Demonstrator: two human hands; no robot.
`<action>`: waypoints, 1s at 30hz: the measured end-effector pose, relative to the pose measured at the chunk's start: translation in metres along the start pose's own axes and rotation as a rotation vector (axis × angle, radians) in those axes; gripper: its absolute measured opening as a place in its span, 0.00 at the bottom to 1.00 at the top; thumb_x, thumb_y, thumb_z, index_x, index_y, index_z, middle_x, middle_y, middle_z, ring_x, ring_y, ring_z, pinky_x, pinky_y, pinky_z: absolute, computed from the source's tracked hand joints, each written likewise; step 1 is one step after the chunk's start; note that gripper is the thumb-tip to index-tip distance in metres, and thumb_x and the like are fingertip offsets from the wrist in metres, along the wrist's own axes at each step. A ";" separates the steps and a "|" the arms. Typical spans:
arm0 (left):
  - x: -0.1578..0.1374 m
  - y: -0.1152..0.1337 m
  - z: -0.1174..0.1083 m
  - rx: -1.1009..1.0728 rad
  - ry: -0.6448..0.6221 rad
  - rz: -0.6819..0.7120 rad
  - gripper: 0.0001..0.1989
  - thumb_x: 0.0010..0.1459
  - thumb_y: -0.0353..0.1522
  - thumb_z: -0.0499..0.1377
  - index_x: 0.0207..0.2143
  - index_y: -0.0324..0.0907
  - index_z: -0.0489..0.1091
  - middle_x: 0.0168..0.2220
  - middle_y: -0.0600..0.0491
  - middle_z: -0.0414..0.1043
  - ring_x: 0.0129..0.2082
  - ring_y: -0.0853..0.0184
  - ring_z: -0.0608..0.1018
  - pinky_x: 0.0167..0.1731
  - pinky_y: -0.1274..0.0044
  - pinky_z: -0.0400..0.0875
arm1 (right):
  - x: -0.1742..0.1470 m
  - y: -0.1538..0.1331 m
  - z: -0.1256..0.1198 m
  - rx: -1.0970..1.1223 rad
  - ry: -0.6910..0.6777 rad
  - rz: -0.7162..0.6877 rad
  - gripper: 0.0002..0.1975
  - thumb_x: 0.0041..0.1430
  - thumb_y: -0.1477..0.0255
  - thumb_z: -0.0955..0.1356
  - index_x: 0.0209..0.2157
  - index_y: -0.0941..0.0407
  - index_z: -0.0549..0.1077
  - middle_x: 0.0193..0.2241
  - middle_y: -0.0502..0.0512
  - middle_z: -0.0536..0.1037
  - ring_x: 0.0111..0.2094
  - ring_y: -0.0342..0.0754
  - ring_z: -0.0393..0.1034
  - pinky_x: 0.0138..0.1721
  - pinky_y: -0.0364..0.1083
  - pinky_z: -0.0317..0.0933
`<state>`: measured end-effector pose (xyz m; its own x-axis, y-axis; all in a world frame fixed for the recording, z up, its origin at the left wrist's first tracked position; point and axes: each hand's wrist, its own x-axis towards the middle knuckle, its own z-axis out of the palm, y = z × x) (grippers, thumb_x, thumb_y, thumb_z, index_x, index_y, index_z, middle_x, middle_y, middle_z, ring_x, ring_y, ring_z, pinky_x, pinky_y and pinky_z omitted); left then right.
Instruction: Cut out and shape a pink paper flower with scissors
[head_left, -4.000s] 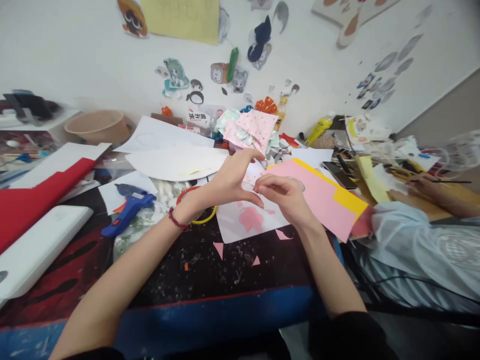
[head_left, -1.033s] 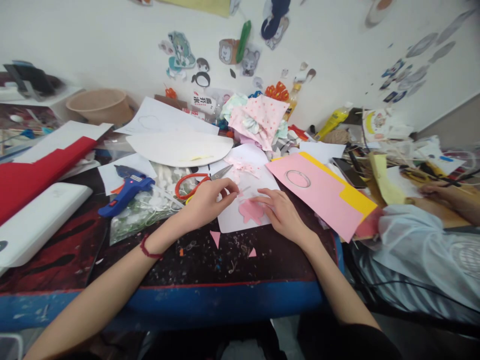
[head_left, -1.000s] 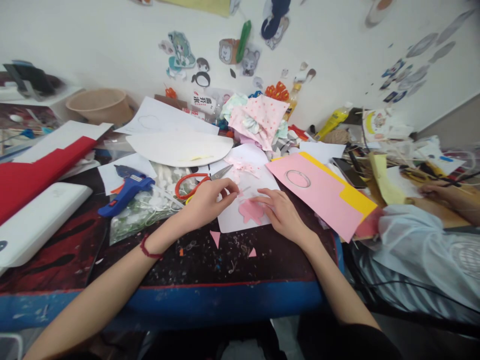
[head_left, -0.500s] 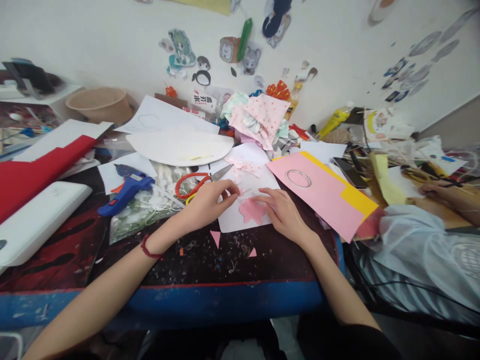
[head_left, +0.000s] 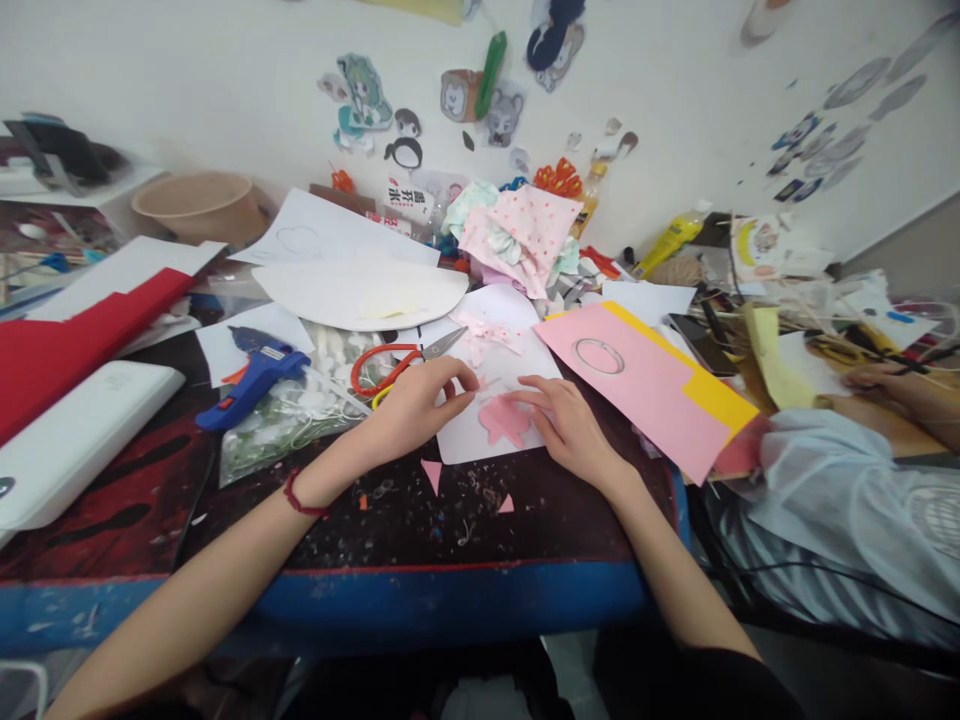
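A pink paper cutout [head_left: 504,422] with a rounded, lobed outline lies on a white sheet [head_left: 469,445]. My right hand [head_left: 574,425] is at its right side, fingers stretched out and fingertips at its upper edge. Just left of the cutout, my left hand [head_left: 420,400] has thumb and index finger curled together at the tips; anything pinched there is too small to make out. Behind the hands, small dotted pink pieces [head_left: 495,335] rest on the same sheet. Orange-handled scissors [head_left: 386,372] lie beyond my left hand, partly hidden by it.
A blue glue gun [head_left: 255,385] lies on the left by a plastic bag of greenery [head_left: 274,445]. Pink card [head_left: 637,390] with a metal ring [head_left: 598,356] is on the right. Pink scraps [head_left: 431,475] dot the dark tabletop. Another person's hand [head_left: 881,385] is at far right.
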<state>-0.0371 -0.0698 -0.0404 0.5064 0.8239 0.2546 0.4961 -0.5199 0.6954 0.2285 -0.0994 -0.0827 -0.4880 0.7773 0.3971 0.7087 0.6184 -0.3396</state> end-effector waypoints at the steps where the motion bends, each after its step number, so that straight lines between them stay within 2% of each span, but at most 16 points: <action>1: 0.000 0.000 0.000 -0.005 0.002 0.002 0.06 0.62 0.32 0.57 0.39 0.42 0.72 0.39 0.50 0.78 0.33 0.69 0.75 0.34 0.74 0.68 | 0.000 0.000 0.000 0.004 0.000 0.001 0.18 0.70 0.73 0.59 0.58 0.47 0.67 0.59 0.56 0.73 0.54 0.54 0.71 0.57 0.62 0.63; 8: 0.000 0.001 0.000 -0.029 0.025 -0.003 0.05 0.62 0.31 0.57 0.37 0.42 0.73 0.34 0.52 0.77 0.31 0.70 0.74 0.31 0.75 0.68 | -0.001 0.001 0.002 0.054 0.062 -0.002 0.18 0.69 0.73 0.61 0.58 0.47 0.67 0.57 0.55 0.76 0.55 0.54 0.71 0.57 0.61 0.64; 11: -0.001 0.002 0.001 -0.032 0.027 0.007 0.05 0.62 0.31 0.57 0.37 0.41 0.72 0.36 0.51 0.78 0.31 0.71 0.74 0.31 0.76 0.69 | -0.002 0.000 0.002 0.079 0.162 0.023 0.16 0.67 0.72 0.64 0.55 0.48 0.69 0.52 0.55 0.79 0.55 0.54 0.71 0.56 0.60 0.65; 15: -0.001 0.004 0.003 -0.033 0.004 0.038 0.05 0.61 0.30 0.56 0.36 0.41 0.73 0.33 0.53 0.78 0.30 0.71 0.75 0.31 0.76 0.68 | -0.001 -0.012 -0.004 0.133 0.274 0.094 0.13 0.66 0.71 0.66 0.52 0.49 0.70 0.43 0.55 0.82 0.48 0.53 0.74 0.51 0.58 0.68; 20: -0.004 0.006 0.010 -0.041 -0.039 0.079 0.06 0.61 0.29 0.55 0.36 0.41 0.72 0.30 0.55 0.77 0.26 0.73 0.73 0.29 0.77 0.66 | 0.007 -0.041 -0.008 0.220 0.225 0.176 0.11 0.63 0.67 0.69 0.48 0.50 0.73 0.42 0.53 0.81 0.39 0.48 0.75 0.42 0.51 0.71; 22: -0.006 0.006 0.013 -0.043 -0.045 0.088 0.06 0.62 0.30 0.55 0.36 0.41 0.72 0.29 0.55 0.76 0.25 0.73 0.73 0.29 0.78 0.66 | 0.009 -0.049 -0.006 0.242 0.229 0.186 0.06 0.63 0.67 0.69 0.42 0.51 0.74 0.39 0.52 0.81 0.38 0.48 0.74 0.40 0.50 0.70; 25: -0.007 0.005 0.015 -0.045 -0.041 0.091 0.06 0.62 0.30 0.55 0.36 0.41 0.72 0.30 0.55 0.77 0.24 0.73 0.72 0.28 0.78 0.66 | 0.010 -0.054 -0.002 0.239 0.259 0.181 0.02 0.64 0.70 0.68 0.36 0.52 0.73 0.34 0.52 0.79 0.37 0.48 0.73 0.39 0.49 0.69; 30: -0.009 0.008 0.015 -0.058 -0.005 0.081 0.06 0.62 0.32 0.58 0.37 0.41 0.75 0.29 0.55 0.78 0.23 0.73 0.71 0.27 0.78 0.66 | 0.005 -0.058 -0.002 0.238 0.302 0.181 0.03 0.64 0.71 0.68 0.35 0.52 0.75 0.34 0.53 0.80 0.36 0.48 0.74 0.38 0.50 0.68</action>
<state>-0.0267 -0.0848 -0.0472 0.5466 0.7785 0.3085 0.4118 -0.5707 0.7104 0.1858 -0.1314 -0.0591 -0.1704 0.8290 0.5327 0.6148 0.5119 -0.5999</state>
